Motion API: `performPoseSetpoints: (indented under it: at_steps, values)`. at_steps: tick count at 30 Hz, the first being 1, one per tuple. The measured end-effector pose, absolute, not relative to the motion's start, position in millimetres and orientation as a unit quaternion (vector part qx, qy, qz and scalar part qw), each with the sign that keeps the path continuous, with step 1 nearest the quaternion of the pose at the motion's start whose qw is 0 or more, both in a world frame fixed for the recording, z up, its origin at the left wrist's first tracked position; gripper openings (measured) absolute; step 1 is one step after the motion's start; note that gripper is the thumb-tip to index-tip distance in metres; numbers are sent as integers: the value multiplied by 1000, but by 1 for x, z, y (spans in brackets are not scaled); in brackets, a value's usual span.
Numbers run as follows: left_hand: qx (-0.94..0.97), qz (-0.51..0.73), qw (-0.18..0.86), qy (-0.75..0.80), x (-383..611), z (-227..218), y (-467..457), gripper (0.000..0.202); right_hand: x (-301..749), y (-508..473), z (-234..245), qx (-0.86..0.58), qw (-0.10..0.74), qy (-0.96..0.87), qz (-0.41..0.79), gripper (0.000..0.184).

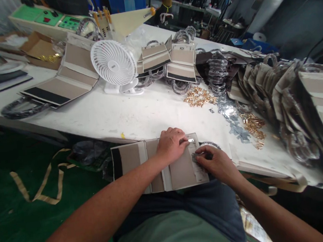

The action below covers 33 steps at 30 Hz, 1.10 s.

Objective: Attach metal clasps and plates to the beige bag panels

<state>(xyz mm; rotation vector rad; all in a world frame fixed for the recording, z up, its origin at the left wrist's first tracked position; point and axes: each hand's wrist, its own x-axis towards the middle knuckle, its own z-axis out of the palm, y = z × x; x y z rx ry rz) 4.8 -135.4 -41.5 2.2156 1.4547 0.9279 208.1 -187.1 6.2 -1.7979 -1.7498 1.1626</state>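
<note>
1. Lying on the green floor [4,178] at far left, a tan strap [46,183] curls in loose loops below the white surface [98,117].
2. Farther up the surface, a cardboard box [36,49] sits behind an open beige-and-black panel [58,75], with a wrapped dark ring [23,107] beside the panel's lower edge.
3. Just right of these, a white fan [113,63] stands upright, in front of more panels [167,57] and rings.
4. At the surface's near edge, the main panel [157,165] lies open, beige with a black end and white bands, running over the edge toward the person's lap.
5. Flat on that panel, the left hand [171,144] rests with its fingers close together, the fingertips just beside a small metal clip [191,140].
6. Next to it, the right hand [211,163] curls its fingers and pinches a small grey bit [195,156] against the panel; its exact form is hard to tell. A dark ring [209,144] shows just behind this hand.
7. Farther right lie brass fittings [253,129], then a long row of panels and rings [291,101].
</note>
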Motion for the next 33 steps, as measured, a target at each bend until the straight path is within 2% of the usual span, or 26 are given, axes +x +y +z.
performPoseSetpoints:
  at_steps: [5, 9, 14, 19, 26, 33]
  values:
    - [779, 320, 172, 511, 5, -41, -135, 6, 210, -183, 9, -627, 171, -665, 369, 18]
    - [780, 318, 177, 509, 5, -41, -135, 4, 221, -190, 10, -624, 200, -693, 298, 23]
    - [780, 317, 176, 510, 5, -42, -135, 4, 220, -200, -1, -569, 132, -793, 174, 23]
    - [784, 318, 174, 504, 5, -43, -134, 5, 209, -206, -11, -572, 128, -805, 87, 21]
    - [782, 321, 175, 504, 6, -42, -135, 7, 209, -215, -20, -581, 180, -791, 62, 26]
    - [789, 313, 172, 501, 7, -44, -135, 5, 209, -217, -27, -593, 203, -773, 100, 28]
